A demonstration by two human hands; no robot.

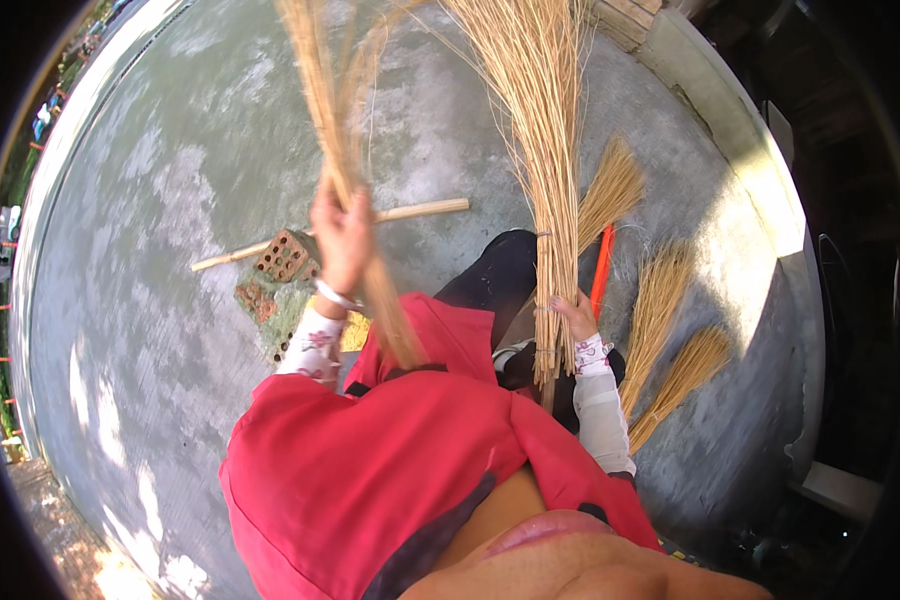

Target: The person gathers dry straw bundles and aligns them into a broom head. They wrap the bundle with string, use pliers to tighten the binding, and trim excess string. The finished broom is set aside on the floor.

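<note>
My left hand (342, 235) is closed around a thin bundle of straw (317, 85), held slantwise with its lower stalks reaching down to my red top. This bundle is smeared by motion. On the right, my right hand (575, 318) grips the lower stalks of a larger straw bundle (550, 160), which fans out toward the far edge of the view. Thin bands go round its stalks above and below my hand. The two bundles are apart at my hands. Some of my right fingers are hidden behind the stalks.
Three smaller straw bundles (660, 310) lie to the right, near an orange-red stick (602, 268). Ahead of my left arm, a pale wooden stick (425, 210) lies by bricks with holes (284, 256) on the grey concrete floor (140, 300). A low concrete ledge (765, 190) borders the right.
</note>
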